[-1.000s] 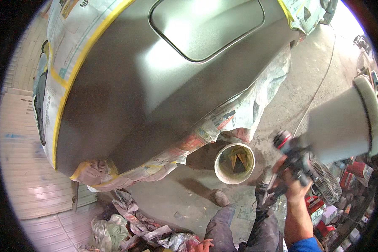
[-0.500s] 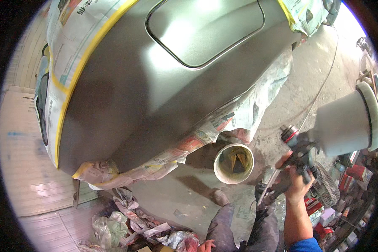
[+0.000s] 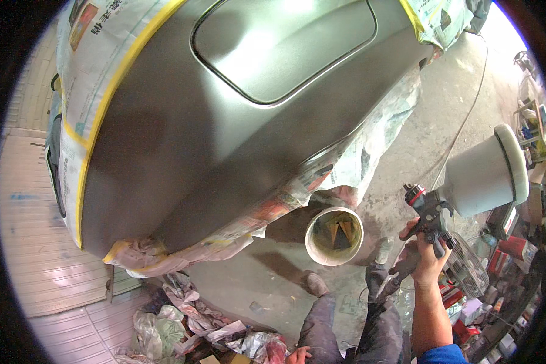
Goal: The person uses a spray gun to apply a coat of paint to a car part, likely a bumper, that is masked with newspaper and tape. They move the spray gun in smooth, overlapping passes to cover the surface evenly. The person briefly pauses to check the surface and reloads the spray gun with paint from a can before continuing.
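Blue sleeve [image 3: 443,354]; dark grey trousers [image 3: 379,330], faintly smudged; pale greyish shoes [image 3: 316,283]; hands [image 3: 429,259] bare.

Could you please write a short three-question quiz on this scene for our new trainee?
1. Which hand holds the spray gun?
2. True or false: the pale bucket stands on the floor.
3. What colour is the tape along the left edge of the dark grey panel? A) Blue B) Yellow C) Red

Key:
1. The right hand.
2. True.
3. B, yellow.
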The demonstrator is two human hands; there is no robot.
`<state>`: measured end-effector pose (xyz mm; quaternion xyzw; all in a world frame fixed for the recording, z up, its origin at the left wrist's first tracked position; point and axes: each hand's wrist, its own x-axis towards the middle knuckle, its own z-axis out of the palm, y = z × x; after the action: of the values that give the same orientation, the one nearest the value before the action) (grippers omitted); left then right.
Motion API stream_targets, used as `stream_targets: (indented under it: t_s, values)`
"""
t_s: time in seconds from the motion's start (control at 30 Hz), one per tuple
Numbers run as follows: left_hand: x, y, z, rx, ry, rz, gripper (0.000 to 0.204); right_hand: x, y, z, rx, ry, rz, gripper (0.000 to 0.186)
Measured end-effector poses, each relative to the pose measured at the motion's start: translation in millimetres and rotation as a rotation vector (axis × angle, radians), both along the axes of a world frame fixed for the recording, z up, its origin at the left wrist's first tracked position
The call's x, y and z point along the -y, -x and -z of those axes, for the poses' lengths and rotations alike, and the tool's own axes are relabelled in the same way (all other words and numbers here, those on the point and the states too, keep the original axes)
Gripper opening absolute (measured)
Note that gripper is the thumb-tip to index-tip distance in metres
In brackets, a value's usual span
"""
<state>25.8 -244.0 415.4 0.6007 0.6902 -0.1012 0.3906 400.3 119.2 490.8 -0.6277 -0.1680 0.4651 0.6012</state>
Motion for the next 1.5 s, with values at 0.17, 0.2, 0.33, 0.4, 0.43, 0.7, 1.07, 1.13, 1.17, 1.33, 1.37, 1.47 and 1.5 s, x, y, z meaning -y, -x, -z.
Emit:
stream_targets:
  t_s: [0.17, 0.2, 0.33, 0.4, 0.43, 0.7, 1.07, 1.13, 1.17, 1.33, 1.37, 1.47, 1.5]
  values:
    - [-8.3, -11.8, -6.0, -0.016, 0.156, -0.106, 0.029, 15.4, -4.1, -1.4, 0.05, -0.096, -0.336, 0.027]
    - [-13.5, -15.6, -8.0, -0.125, 0.126, 0.014, 0.029, 15.5, -9.2, 0.7, 0.067, -0.159, -0.445, 0.026]
    - [-32.6, -26.9, -17.1, 0.087, 0.179, -0.199, 0.03, 1.4, -34.6, 7.6, 0.04, -0.042, -0.224, 0.022]
    - [-38.1, -31.1, -20.6, 0.177, 0.219, -0.252, 0.031, -13.6, -56.3, 4.7, 0.004, -0.039, -0.01, 0.024]
    - [-39.6, -34.6, -21.0, 0.16, 0.164, -0.234, 0.031, -18.0, -61.6, 1.3, 0.021, -0.054, -0.006, 0.028]
    - [-58.6, -54.3, -6.6, -0.024, 0.099, -0.026, 0.033, -51.7, -115.7, -36.7, 0.047, -0.075, -0.11, 0.024]
    - [-111.4, -105.3, -15.8, -0.042, 0.234, -0.151, 0.038, -98.0, -172.8, -46.9, 0.028, -0.094, -0.031, 0.039]
    - [-120.9, -113.6, -20.9, 0.029, 0.16, -0.21, 0.041, -104.5, -185.3, -48.6, 0.021, -0.025, 0.091, 0.034]
    - [-125.0, -116.8, -22.2, 0.027, 0.14, -0.201, 0.041, -104.4, -188.8, -51.2, 0.006, -0.015, 0.055, 0.032]
    - [-136.4, -117.8, -24.4, 0.088, 0.145, -0.255, 0.041, -102.6, -190.1, -59.9, -0.127, -0.179, -0.275, 0.037]
    - [-136.6, -115.5, -24.0, 0.071, 0.128, -0.241, 0.041, -107.0, -193.7, -58.5, -0.093, -0.204, -0.3, 0.037]
    - [-133.6, -107.4, -22.0, 0.063, 0.154, -0.279, 0.042, -130.8, -211.1, -48.7, 0.019, -0.148, -0.105, 0.03]
    - [-131.9, -105.6, -20.5, 0.069, 0.174, -0.306, 0.042, -140.7, -218.7, -44.4, 0.042, -0.082, -0.01, 0.03]
